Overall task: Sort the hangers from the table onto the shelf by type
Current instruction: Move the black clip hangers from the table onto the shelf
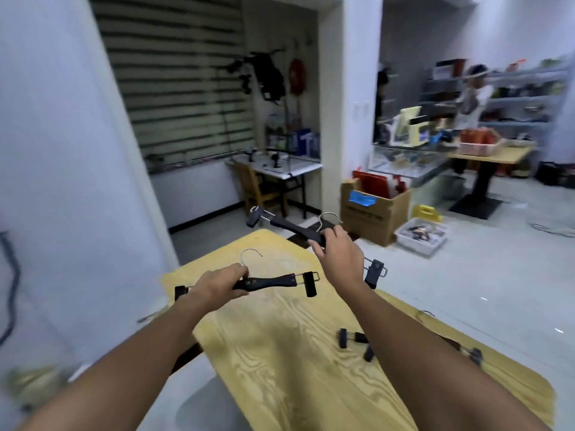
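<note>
My left hand [222, 283] grips a black clip hanger [273, 283] by its bar near the metal hook, holding it above the light wooden table [280, 353]. My right hand [337, 253] grips a second black clip hanger [286, 225], lifted over the table's far end, with one clip [375, 272] hanging to the right of my wrist. Another black clip hanger [354, 339] lies on the table, partly hidden under my right forearm. A shelf unit [525, 98] with assorted goods stands far off at the right.
A cardboard box [373, 209] and a plastic bin [423, 236] sit on the floor beyond the table. A small desk [280, 169] with a wooden chair stands by the window. Another table [494, 154] stands at right. A grey seat [202, 405] is below left.
</note>
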A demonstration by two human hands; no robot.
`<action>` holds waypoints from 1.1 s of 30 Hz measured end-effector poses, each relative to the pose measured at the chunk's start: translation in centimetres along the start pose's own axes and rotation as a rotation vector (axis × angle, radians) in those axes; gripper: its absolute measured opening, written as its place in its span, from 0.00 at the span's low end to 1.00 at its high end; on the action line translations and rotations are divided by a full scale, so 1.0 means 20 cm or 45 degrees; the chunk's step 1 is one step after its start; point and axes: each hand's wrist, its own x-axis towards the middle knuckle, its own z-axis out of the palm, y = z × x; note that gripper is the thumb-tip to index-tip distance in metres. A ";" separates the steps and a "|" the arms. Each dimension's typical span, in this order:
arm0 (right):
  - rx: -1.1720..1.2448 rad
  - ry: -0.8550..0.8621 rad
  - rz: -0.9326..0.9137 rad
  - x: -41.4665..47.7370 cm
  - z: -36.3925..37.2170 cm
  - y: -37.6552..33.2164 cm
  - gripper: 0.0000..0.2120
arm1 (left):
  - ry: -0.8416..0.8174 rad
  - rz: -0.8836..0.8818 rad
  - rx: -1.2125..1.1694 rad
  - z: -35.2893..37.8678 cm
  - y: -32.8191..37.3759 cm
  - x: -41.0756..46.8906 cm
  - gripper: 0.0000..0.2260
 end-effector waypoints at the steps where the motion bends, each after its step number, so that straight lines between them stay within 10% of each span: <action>1: 0.031 -0.004 -0.055 0.00 0.01 -0.06 0.21 | 0.000 -0.068 -0.001 -0.02 -0.03 -0.07 0.10; 19: 0.842 -0.300 -1.046 -0.94 -0.20 -1.81 0.19 | 0.048 -1.254 0.121 -0.20 -0.38 -2.21 0.16; 33: 1.327 -0.401 -2.000 -2.69 -1.15 -2.39 0.20 | 0.149 -2.100 0.244 -0.32 0.59 -4.09 0.15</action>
